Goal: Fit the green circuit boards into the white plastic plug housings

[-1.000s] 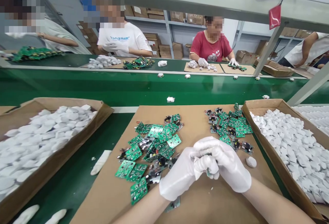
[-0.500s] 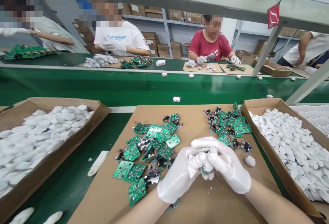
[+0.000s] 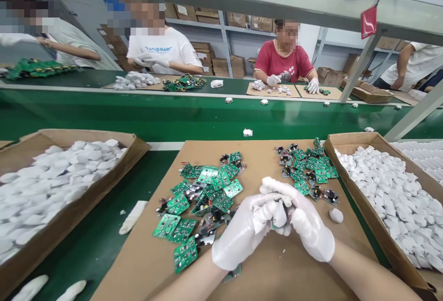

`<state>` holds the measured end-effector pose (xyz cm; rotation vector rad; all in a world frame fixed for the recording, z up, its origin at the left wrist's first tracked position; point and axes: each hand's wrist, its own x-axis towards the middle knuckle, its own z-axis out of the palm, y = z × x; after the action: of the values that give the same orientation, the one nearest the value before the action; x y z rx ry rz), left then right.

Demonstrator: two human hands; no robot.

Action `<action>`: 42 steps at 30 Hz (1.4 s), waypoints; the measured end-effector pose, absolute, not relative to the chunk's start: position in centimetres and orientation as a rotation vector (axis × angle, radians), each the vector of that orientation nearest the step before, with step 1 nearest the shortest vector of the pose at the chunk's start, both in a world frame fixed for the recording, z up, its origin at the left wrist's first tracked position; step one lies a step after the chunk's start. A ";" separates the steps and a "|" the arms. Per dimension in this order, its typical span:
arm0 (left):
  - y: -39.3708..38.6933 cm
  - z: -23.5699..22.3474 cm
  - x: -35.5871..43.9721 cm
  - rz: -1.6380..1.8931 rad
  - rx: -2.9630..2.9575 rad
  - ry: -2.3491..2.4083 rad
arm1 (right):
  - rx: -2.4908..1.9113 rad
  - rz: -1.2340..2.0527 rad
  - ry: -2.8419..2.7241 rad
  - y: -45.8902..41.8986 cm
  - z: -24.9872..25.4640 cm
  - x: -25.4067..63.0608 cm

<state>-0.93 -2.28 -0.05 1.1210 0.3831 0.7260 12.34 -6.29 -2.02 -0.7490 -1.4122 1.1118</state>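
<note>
Since the earlier frame, the small white-topped piece (image 3: pixel 248 132) on the green belt (image 3: pixel 173 116) has moved to the right, and the right hand (image 3: pixel 308 227) has turned slightly away from the left hand (image 3: pixel 242 227), baring more of the white lump (image 3: pixel 279 215) between them. Both hands wear white gloves. The left fingers are clenched on the lump, which shows a greenish edge; the right fingers curl over its far side, their thumb just beside it, and whether they grip it cannot be told, as the contact is hidden. The lump is above a cardboard sheet (image 3: pixel 263 273) on the surface. A large group of circuit boards (image 3: pixel 214 185) lies left of the hands, a smaller group of boards (image 3: pixel 314 165) beyond the right hand, and a loose round piece (image 3: pixel 336 215) just beside that hand. Boxes of white pieces flank the sheet: a left box (image 3: pixel 133 148) and a right box (image 3: pixel 353 140).
</note>
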 end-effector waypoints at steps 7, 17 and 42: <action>-1.6 -1.0 -1.2 0.663 1.273 0.482 | -0.681 0.664 -1.545 -6.2 -1.5 11.5; -2.5 0.6 -1.2 0.700 1.004 0.325 | -0.808 0.382 -1.772 -6.2 -0.9 12.8; -2.6 0.6 -1.5 0.726 1.019 0.354 | -0.820 0.420 -1.830 -6.5 0.0 12.4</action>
<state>-1.47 -2.58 0.61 1.0190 0.3544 0.7262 12.37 -6.48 0.04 -0.8204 -1.8297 0.4204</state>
